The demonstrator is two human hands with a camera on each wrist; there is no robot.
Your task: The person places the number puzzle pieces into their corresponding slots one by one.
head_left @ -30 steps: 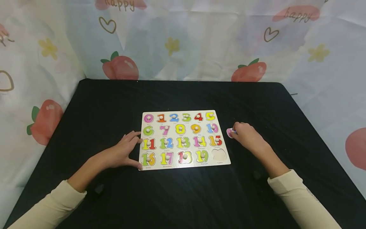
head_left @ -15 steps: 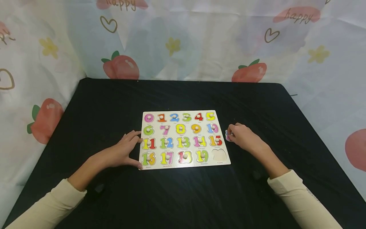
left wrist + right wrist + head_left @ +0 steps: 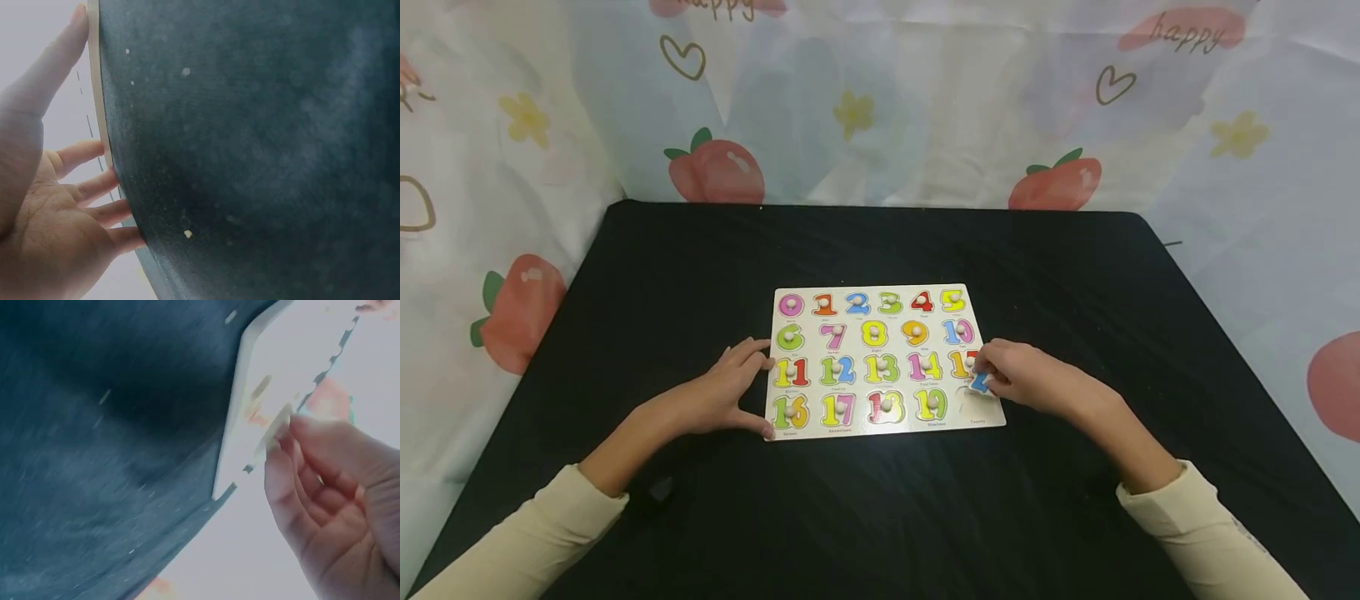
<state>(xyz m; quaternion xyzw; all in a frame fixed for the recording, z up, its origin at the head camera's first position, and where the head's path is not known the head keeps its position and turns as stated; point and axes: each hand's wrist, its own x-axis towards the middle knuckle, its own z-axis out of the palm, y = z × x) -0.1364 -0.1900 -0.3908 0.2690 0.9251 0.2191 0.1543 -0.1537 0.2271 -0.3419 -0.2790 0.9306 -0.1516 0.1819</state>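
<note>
A pale number puzzle board (image 3: 865,428) lies flat, with colourful knobbed numbers in its recesses. My left hand (image 3: 718,400) touches the board's left edge, thumb at the near corner and the fingertips farther up; in the left wrist view the fingers (image 3: 112,214) look fairly straight against the edge. With thumb and fingers my right hand (image 3: 1037,379) pinches a number puzzle piece (image 3: 980,383), its blue part showing and tilted over the board's right side. Below it is the bare recess (image 3: 976,407) at the near right corner. The right wrist view shows the piece (image 3: 275,431) edge-on.
The board rests on a black-covered table (image 3: 880,517). A fabric backdrop (image 3: 925,100) printed with peaches, hearts and flowers stands behind the table and along its sides.
My right hand has carried the number puzzle piece from the table right of the board, left and nearer, to above the board's right side. The left hand has stayed at the edge.
</note>
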